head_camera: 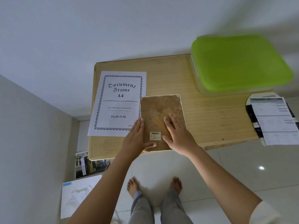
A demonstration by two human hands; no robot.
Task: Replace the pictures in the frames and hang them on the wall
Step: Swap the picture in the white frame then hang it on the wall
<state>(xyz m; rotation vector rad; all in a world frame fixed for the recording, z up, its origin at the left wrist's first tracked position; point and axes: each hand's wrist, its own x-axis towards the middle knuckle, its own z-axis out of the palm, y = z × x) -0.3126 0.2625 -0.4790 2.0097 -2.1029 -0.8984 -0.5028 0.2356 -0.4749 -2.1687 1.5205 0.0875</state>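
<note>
- Head view: a white-rimmed rectangular picture frame (161,109) lay face down on the pale wooden table (210,120). Its brown fibreboard back was uppermost, and its near edge was at, or perhaps just over, the table's six o'clock edge.
- The left hand (135,138) lay unclenched, with fingers straight along the frame's nine o'clock side and the thumb across the back. The right hand (177,135) pressed flat with fingers spread over the tan folding stand (159,122). Neither hand grasped anything.
- A white printed A4 insert sheet (118,102) lay at the frame's nine o'clock, touching it. Its five o'clock corner was covered by the left hand.
- Probable hazards: flat palms give no hold, so a pull toward six o'clock could slide the frame off the table. Uneven pressure could seat the back askew. A sideways push toward nine o'clock could crease the sheet.
</note>
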